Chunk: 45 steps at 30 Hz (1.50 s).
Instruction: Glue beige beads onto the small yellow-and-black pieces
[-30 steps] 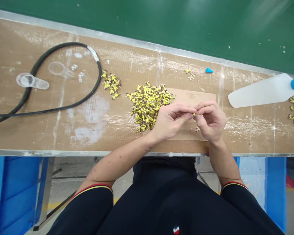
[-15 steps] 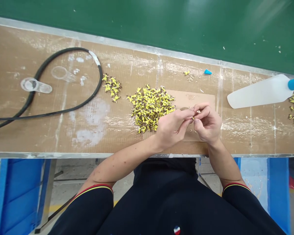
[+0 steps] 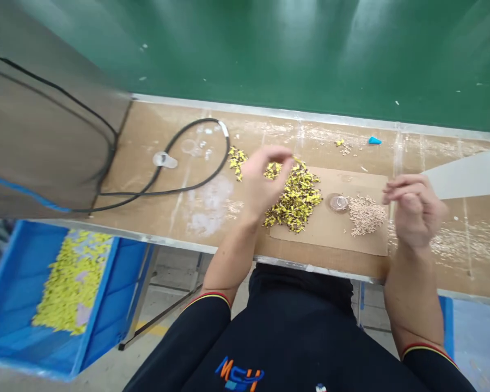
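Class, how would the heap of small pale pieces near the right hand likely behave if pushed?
The heap of pale pieces would probably spread rather than slide as one, since it is many tiny bits. Each piece is likely light, being so small. On the flat cardboard sheet, they seem unlikely to roll unprompted.

The hands are well apart in front of the torso point(image 3: 286, 326). The left forearm point(image 3: 231, 258), bare below a dark short sleeve point(image 3: 188, 332), slants forward and inward. The left hand point(image 3: 291, 157) is blurred; its fingers point(image 3: 271, 152) and thumb point(image 3: 284, 173) curve toward each other in a loop, tips close together, though whether they touch is unclear. The right forearm point(image 3: 412, 294), also bare, points almost straight forward. The right hand point(image 3: 397, 197) has its fingers point(image 3: 400, 187) bent and pointing left, the thumb point(image 3: 412, 204) folded in beneath them; blur hides whether they meet.
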Each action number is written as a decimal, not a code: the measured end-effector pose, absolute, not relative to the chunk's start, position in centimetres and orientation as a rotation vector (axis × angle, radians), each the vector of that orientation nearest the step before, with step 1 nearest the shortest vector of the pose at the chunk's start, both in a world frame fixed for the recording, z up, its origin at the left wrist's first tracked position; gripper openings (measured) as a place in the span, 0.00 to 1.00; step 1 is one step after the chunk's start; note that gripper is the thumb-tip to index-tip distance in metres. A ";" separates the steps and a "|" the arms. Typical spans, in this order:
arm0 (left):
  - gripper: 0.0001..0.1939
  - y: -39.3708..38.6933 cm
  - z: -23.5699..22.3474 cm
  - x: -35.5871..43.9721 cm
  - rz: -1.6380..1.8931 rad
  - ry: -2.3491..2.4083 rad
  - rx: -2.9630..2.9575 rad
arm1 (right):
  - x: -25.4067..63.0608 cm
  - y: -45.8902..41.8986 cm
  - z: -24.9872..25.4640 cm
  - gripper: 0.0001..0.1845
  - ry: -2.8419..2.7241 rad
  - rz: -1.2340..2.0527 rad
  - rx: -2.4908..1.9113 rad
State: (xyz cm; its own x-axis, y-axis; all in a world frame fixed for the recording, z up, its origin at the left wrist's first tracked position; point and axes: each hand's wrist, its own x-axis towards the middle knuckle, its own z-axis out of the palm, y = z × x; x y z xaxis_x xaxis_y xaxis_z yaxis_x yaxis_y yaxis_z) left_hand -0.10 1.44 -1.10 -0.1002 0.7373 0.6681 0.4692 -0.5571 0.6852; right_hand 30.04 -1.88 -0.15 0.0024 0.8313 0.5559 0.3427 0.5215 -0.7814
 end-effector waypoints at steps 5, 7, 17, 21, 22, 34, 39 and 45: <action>0.05 4.4 -2.9 -10.2 1.197 1.905 1.527 | 34.5 -0.5 -1.0 0.08 -2.006 0.505 -1.343; 0.06 4.7 -3.5 -11.7 1.042 2.010 1.539 | 35.2 -0.3 -1.1 0.08 -2.062 0.538 -1.375; 0.15 2.6 -1.7 -5.7 0.887 1.536 2.240 | 34.4 -0.9 0.3 0.05 -2.135 0.662 -1.524; 0.21 2.4 -2.2 -3.2 0.477 1.328 2.342 | 34.1 -0.7 0.6 0.16 -2.201 0.762 -1.595; 0.21 2.4 -2.3 -2.9 0.446 1.324 2.355 | 34.2 -0.7 0.6 0.19 -2.224 0.763 -1.603; 0.14 2.4 -2.4 -2.1 0.607 1.441 2.315 | 35.1 -0.6 0.3 0.13 -2.219 0.674 -1.636; 0.08 2.3 -2.5 -2.1 0.942 1.458 2.227 | 35.2 -0.4 -0.2 0.07 -2.212 0.655 -1.643; 0.08 1.8 -1.5 -1.7 1.150 1.500 2.088 | 35.4 -0.1 -1.0 0.08 -2.250 0.634 -1.663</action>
